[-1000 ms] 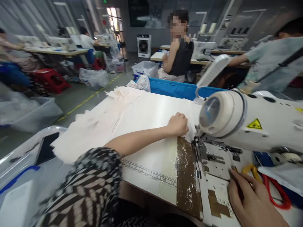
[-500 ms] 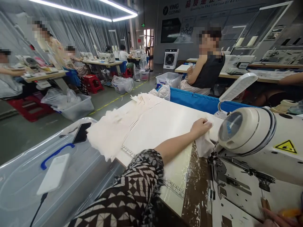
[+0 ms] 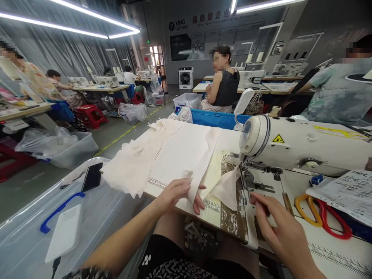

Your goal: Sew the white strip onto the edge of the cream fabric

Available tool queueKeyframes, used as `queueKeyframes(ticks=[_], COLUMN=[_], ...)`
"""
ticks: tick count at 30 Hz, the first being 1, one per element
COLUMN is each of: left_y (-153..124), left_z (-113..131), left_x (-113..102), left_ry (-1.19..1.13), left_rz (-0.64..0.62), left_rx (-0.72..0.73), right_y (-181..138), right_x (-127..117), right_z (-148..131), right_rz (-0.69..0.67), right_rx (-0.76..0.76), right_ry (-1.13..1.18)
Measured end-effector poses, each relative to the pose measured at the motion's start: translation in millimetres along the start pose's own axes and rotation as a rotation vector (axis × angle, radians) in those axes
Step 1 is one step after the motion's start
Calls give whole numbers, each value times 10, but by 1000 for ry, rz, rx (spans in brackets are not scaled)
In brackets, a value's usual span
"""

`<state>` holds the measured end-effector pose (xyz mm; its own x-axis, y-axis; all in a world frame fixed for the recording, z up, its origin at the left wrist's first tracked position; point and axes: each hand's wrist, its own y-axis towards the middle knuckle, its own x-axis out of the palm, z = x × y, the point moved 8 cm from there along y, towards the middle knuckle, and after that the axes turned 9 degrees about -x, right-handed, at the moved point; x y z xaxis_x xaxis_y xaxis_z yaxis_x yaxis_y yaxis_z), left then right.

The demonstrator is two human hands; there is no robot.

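Note:
A long cream fabric strip (image 3: pixel 200 166) runs across the white sewing table (image 3: pixel 180 151). My left hand (image 3: pixel 177 192) pinches its near end at the table's front edge, thumb under the cloth. A folded part of the strip (image 3: pixel 226 188) hangs by the needle of the white sewing machine (image 3: pixel 302 143). My right hand (image 3: pixel 279 226) rests on the machine bed just right of the needle, fingers curled, with nothing visible in them.
A stack of cream fabric pieces (image 3: pixel 130 166) lies at the table's left. Yellow and red scissors (image 3: pixel 322 213) and a printed sheet (image 3: pixel 343 192) lie to the right. A clear lidded bin (image 3: pixel 43 228) carrying two phones stands at my left. Other people sew at tables behind.
My left hand has come back from the far side of the needle to the table's front edge, pulling the fabric strip along. My right hand has moved up beside the needle.

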<state>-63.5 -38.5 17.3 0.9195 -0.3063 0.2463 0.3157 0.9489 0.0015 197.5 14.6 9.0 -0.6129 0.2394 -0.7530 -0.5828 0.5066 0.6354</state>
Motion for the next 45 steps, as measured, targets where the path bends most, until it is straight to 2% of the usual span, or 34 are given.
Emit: queueKeyframes(ticks=[3, 6, 8, 10, 12, 14, 15, 17, 19, 20, 22, 25, 29, 38, 45], left_y=[-343, -524, -617, -703, -756, -751, -738, -752, -797, -807, -819, -908, -1131, -1331, -1399], left_z=[155, 285, 389, 474, 483, 410, 371, 340, 335, 319, 273, 227, 216, 327, 302], left_x=[272, 496, 604, 652, 600, 373, 181, -282, -691, -861, -1163, -1517, -1786, -2022, -2064], left_ry=[138, 315, 433, 477, 511, 677, 816, 1133, 1417, 1533, 1692, 1771, 1695, 1701, 1685], left_rz=[-50, -109, -152, -195, -201, -59, 90, 480, 814, 915, 1014, 1050, 1046, 878, 917], left_rx=[43, 55, 114, 174, 174, 113, 73, -16, -126, -195, -346, -528, -641, -621, -600], right_y=[451, 993, 1306, 1523, 1634, 1660, 1648, 1589, 1502, 1453, 1362, 1281, 1256, 1272, 1312], right_x=[358, 787, 1007, 1128, 1140, 1064, 1005, 873, 730, 674, 603, 562, 562, 571, 565], right_z=[-122, -246, -324, -393, -441, -452, -443, -424, -445, -470, -541, -646, -726, -827, -893], right_rz=[-106, -213, -253, -274, -287, -291, -290, -274, -213, -184, -136, -87, -63, -120, -124], right_rx=[-69, -174, -229, -266, -299, -331, -346, -381, -449, -484, -545, -592, -606, -613, -576], right_ry=[74, 42, 9, 5, 11, 20, 23, 17, -46, -78, -121, -125, -108, -54, -27])
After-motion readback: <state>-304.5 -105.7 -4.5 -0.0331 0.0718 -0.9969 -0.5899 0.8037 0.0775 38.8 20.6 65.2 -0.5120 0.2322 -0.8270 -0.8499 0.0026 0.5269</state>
